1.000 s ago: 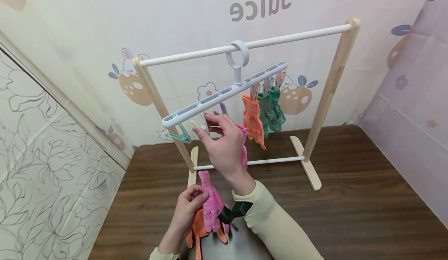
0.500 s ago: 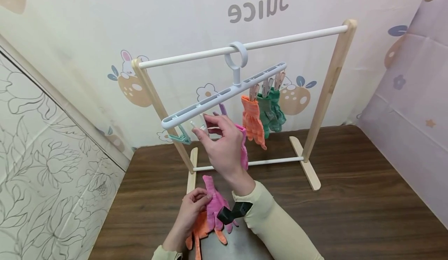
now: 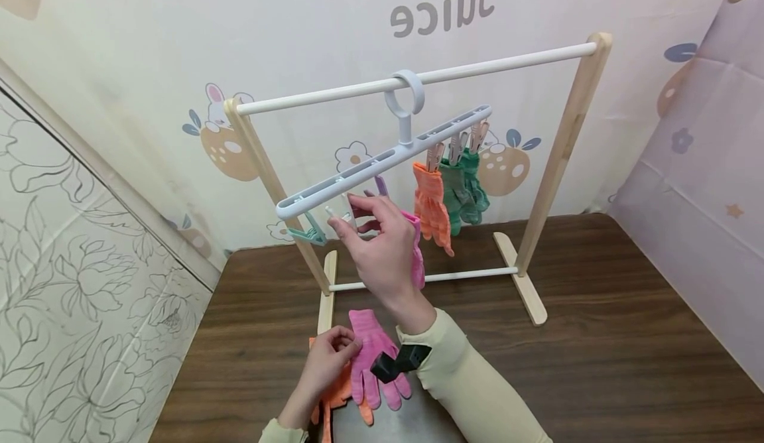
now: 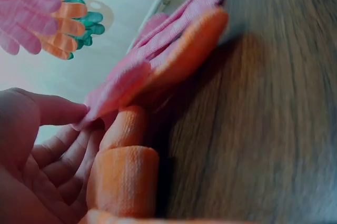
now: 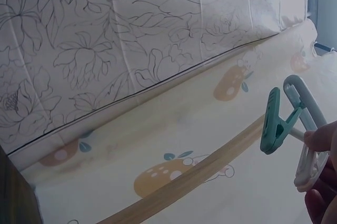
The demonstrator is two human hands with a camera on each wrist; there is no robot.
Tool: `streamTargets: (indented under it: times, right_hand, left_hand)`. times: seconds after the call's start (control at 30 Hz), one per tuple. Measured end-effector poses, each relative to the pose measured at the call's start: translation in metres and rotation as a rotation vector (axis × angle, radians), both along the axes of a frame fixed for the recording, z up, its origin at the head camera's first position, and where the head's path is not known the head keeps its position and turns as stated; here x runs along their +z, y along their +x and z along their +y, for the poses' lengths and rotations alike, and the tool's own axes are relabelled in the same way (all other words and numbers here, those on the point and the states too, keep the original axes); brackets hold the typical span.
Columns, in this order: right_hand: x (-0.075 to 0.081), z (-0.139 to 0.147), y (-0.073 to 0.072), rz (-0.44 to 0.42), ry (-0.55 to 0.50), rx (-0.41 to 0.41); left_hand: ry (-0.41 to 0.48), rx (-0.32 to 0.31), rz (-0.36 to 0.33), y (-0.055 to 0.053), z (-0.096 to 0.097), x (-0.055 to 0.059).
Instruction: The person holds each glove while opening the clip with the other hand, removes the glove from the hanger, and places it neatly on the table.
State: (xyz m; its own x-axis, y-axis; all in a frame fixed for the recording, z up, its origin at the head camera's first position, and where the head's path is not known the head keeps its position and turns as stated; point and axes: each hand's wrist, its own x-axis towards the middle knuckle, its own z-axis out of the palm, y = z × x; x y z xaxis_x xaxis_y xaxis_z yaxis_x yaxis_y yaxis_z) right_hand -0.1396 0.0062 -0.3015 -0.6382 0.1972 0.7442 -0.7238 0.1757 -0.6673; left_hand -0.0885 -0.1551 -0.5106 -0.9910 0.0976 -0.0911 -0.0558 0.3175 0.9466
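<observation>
My left hand (image 3: 325,361) pinches a pink knit glove (image 3: 371,343) between thumb and forefinger, close over the table. Under it lies orange glove fabric (image 4: 126,182), partly covered by the pink glove and hand. My right hand (image 3: 384,247) is raised to the pale blue hanger (image 3: 358,179) and pinches a white clothespin (image 5: 305,168) hanging from its left half. A green clothespin (image 5: 271,121) hangs at the hanger's left end. Behind my right hand, another pink glove (image 3: 416,257) hangs, mostly hidden, near a purple clothespin (image 3: 380,184).
An orange glove (image 3: 432,204) and two green gloves (image 3: 455,194) hang from clothespins on the hanger's right half. The hanger's ring hooks over the white rod (image 3: 495,65) of a wooden rack (image 3: 561,158), which stands on the brown table (image 3: 627,337) before a patterned curtain.
The pink glove in my left hand has dropped lower and turned, its fingers now spread toward me. The orange fabric beneath shifted slightly left. My right hand stays at the white clothespin.
</observation>
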Motion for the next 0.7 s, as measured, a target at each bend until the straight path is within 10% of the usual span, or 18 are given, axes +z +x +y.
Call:
streamTargets:
  times: [0.37, 0.7]
  right_hand:
    - [0.002, 0.002, 0.001, -0.036, 0.036, 0.003]
    - [0.007, 0.006, 0.007, -0.047, 0.062, 0.029]
  left_hand:
    - [-0.499, 0.019, 0.138, 0.005, 0.0, 0.009]
    - [-0.601, 0.058, 0.174, 0.005, -0.002, 0.01]
